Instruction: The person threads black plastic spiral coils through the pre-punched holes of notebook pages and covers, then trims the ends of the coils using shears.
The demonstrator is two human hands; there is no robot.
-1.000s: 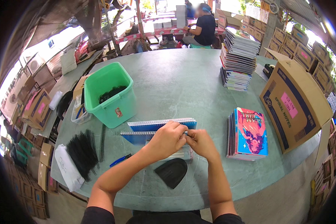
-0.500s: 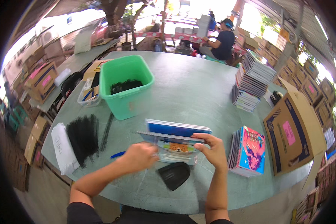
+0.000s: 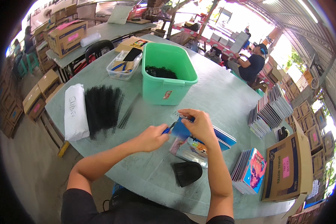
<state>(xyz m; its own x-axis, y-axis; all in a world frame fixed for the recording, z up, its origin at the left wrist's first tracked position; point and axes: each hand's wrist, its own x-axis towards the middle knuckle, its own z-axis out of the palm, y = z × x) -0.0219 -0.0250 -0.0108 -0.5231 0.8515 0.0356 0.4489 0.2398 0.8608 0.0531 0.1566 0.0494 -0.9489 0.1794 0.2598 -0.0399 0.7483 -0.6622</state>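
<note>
Closed around blue-handled pliers (image 3: 167, 130), my left hand (image 3: 152, 138) brings their dark tip to the upper corner of a blue spiral notebook (image 3: 180, 129). My right hand (image 3: 198, 125) grips this notebook from above and tilts it, fingers around its bound edge. Beneath it lies a small pile of notebooks (image 3: 192, 150) with a cartoon animal cover, and another blue spiral notebook (image 3: 224, 139) rests at its right. A black dome-shaped piece (image 3: 188, 173) sits on the table just below the pile. The exact bite of the pliers is too small to make out.
A green bin (image 3: 170, 91) with black coils stands beyond my hands. Left are black plastic spirals (image 3: 102, 112), a white package (image 3: 76, 112) and a clear tub (image 3: 125, 71). Notebook stacks (image 3: 250, 171) and an open carton (image 3: 285, 168) are at right. A person sits far right.
My left hand has taken the blue-handled pliers off the table and lifted them to the notebook. The right hand has tilted the notebook. The view has turned, shifting the scene.
</note>
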